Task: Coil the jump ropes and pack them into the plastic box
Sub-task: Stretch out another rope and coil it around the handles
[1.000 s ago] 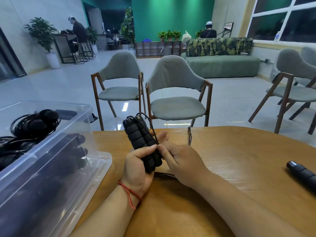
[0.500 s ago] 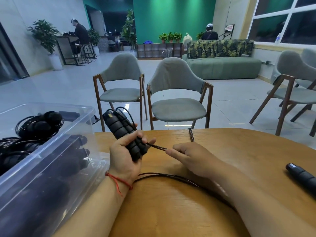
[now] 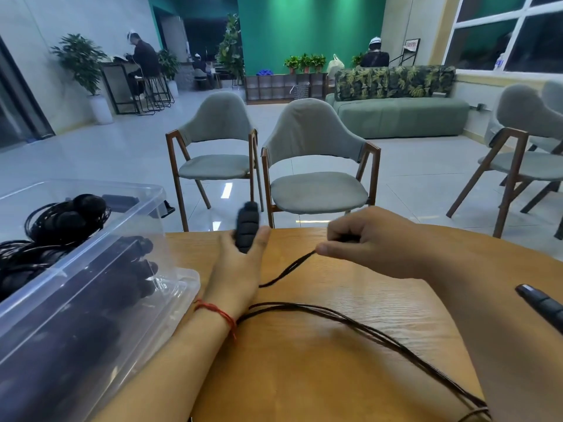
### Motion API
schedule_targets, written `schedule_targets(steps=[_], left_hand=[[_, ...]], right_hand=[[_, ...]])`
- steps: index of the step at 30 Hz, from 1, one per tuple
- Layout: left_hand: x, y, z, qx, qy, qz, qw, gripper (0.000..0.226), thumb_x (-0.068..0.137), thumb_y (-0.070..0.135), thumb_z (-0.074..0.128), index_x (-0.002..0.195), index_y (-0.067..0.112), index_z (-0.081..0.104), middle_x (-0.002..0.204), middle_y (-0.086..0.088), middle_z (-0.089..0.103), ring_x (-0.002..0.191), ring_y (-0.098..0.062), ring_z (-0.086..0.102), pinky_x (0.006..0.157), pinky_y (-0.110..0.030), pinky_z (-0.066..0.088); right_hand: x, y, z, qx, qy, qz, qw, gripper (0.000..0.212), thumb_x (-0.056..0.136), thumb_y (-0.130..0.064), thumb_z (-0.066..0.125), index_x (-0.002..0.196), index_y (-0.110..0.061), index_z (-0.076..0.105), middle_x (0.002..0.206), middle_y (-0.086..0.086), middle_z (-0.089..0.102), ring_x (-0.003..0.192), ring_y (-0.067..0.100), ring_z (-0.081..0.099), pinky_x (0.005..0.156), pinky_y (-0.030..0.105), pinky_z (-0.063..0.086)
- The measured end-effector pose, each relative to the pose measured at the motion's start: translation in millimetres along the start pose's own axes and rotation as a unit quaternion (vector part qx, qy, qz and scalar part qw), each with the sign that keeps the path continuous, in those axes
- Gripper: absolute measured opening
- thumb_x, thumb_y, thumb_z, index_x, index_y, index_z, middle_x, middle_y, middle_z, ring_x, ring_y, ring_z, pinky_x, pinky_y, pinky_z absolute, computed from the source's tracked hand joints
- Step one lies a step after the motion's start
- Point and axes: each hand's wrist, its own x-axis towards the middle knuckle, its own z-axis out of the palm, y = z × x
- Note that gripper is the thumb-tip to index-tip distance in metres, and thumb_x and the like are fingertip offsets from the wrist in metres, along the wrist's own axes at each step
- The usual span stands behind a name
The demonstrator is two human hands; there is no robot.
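jump ropes (image 3: pixel 67 220), black and coiled, fill the clear plastic box (image 3: pixel 182 278) at the left end of the wooden table (image 3: pixel 304 376); more dark coils show through its near wall, blurred by the plastic. the box is open on top and stands just beside the left forearm.

the left hand (image 3: pixel 240 269) is raised a little above the table, back to the camera, and holds a black ribbed handle (image 3: pixel 247 228) upright between thumb and fingers, which look fairly straight. motion blur hides whether it is one handle or two. the right hand (image 3: pixel 365 239) is curled and pinches a thin black cord (image 3: pixel 286 269) at thumb and fingertip. the cord sags from there toward the left palm. loose strands (image 3: pixel 350 318) lie on the table from under the left wrist to the near right edge. a second handle (image 3: pixel 542 306) lies at the right, well apart from both hands.
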Motion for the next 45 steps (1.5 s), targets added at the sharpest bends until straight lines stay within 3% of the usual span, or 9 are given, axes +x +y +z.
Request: schedule_targets(steps=[6, 12, 15, 25, 30, 33, 35, 38, 45], left_hand=[[-17.0, 6.5, 9.9, 0.101, -0.154, 0.130, 0.974, 0.076, 0.084, 0.100, 0.028, 0.131, 0.048, 0.059, 0.106, 0.012, 0.074, 0.097, -0.005, 0.068, 0.090, -0.045, 0.058], [-42.6, 14.4, 16.6, 0.292, -0.182, 0.223, 0.912, 0.057, 0.098, 0.084, 0.021, 0.124, 0.047, 0.056, 0.100, 0.011, 0.071, 0.092, -0.010, 0.067, 0.083, -0.040, 0.058], [-50.6, 14.0, 17.7, 0.263, -0.177, 0.276, 0.907, 0.035, 0.110, 0.054, 0.028, 0.132, 0.048, 0.054, 0.097, 0.011, 0.070, 0.091, -0.006, 0.065, 0.083, -0.035, 0.056], [-48.5, 0.3, 20.6, 0.113, -0.162, 0.359, 0.912, 0.056, 0.100, 0.032, 0.042, 0.155, 0.035, 0.033, 0.072, 0.008, 0.059, 0.063, -0.011, 0.060, 0.053, -0.028, 0.049], [-48.9, -1.1, 17.3, 0.022, -0.183, 0.403, 0.897, 0.055, 0.100, 0.025, 0.041, 0.155, 0.023, 0.044, 0.086, 0.002, 0.066, 0.070, -0.015, 0.064, 0.059, -0.030, 0.052], [-49.3, -3.7, 19.7, -0.035, -0.160, 0.364, 0.917, 0.038, 0.101, 0.022, 0.042, 0.132, 0.018, 0.063, 0.099, 0.002, 0.068, 0.084, -0.019, 0.068, 0.066, -0.032, 0.055], [-45.9, -2.0, 20.0, -0.092, -0.122, 0.290, 0.945, 0.032, 0.101, 0.019, 0.042, 0.115, 0.020, 0.070, 0.090, -0.002, 0.069, 0.083, -0.023, 0.067, 0.066, -0.037, 0.056], [-39.1, 0.7, 15.8, -0.161, -0.097, 0.206, 0.960, 0.034, 0.100, 0.018, 0.038, 0.103, 0.011, 0.071, 0.080, -0.010, 0.068, 0.071, -0.020, 0.063, 0.059, -0.032, 0.052], [-18.8, -3.1, 10.2, -0.157, -0.087, 0.043, 0.983, 0.039, 0.110, 0.017, 0.034, 0.104, 0.009, 0.072, 0.073, -0.018, 0.063, 0.059, -0.021, 0.060, 0.048, -0.027, 0.047]], right_hand=[[15.9, -9.7, 7.7, 0.020, 0.148, -0.068, 0.987, 0.040, 0.099, -0.056, 0.067, 0.075, -0.024, 0.065, 0.065, -0.001, 0.056, 0.063, 0.017, 0.051, 0.060, 0.046, 0.045], [17.4, -29.0, 24.2, 0.085, 0.067, -0.094, 0.990, 0.034, 0.094, -0.053, 0.075, 0.074, -0.026, 0.067, 0.068, -0.004, 0.059, 0.065, 0.010, 0.052, 0.063, 0.035, 0.044], [17.6, -28.0, 23.3, 0.088, 0.072, -0.077, 0.991, 0.034, 0.092, -0.055, 0.075, 0.071, -0.030, 0.066, 0.065, -0.008, 0.058, 0.064, 0.008, 0.051, 0.062, 0.029, 0.043], [13.4, 14.5, 15.7, 0.195, -0.033, 0.040, 0.979, 0.042, 0.090, -0.056, 0.078, 0.068, -0.022, 0.068, 0.067, -0.001, 0.055, 0.066, 0.009, 0.052, 0.071, 0.033, 0.044], [10.5, 25.4, 32.5, 0.357, -0.132, 0.065, 0.923, 0.030, 0.096, -0.041, 0.075, 0.113, -0.017, 0.076, 0.109, 0.016, 0.072, 0.102, 0.026, 0.072, 0.097, 0.046, 0.056], [12.2, 19.4, 43.7, 0.250, -0.087, 0.051, 0.963, 0.018, 0.104, -0.009, 0.063, 0.089, -0.020, 0.064, 0.085, 0.001, 0.064, 0.079, 0.002, 0.064, 0.076, 0.010, 0.049], [20.4, 11.3, 61.1, 0.210, -0.052, 0.045, 0.975, 0.035, 0.105, -0.005, 0.061, 0.079, -0.028, 0.062, 0.076, -0.004, 0.061, 0.071, 0.007, 0.056, 0.074, 0.019, 0.048], [34.6, 10.9, 94.3, 0.216, 0.034, 0.038, 0.975, 0.023, 0.110, -0.037, 0.055, 0.096, -0.039, 0.073, 0.080, -0.001, 0.070, 0.078, 0.023, 0.063, 0.083, 0.049, 0.054], [36.6, 17.2, 112.1, 0.078, 0.071, 0.030, 0.994, 0.022, 0.111, -0.051, 0.048, 0.124, -0.045, 0.065, 0.106, -0.021, 0.073, 0.096, -0.002, 0.065, 0.080, 0.029, 0.051]])
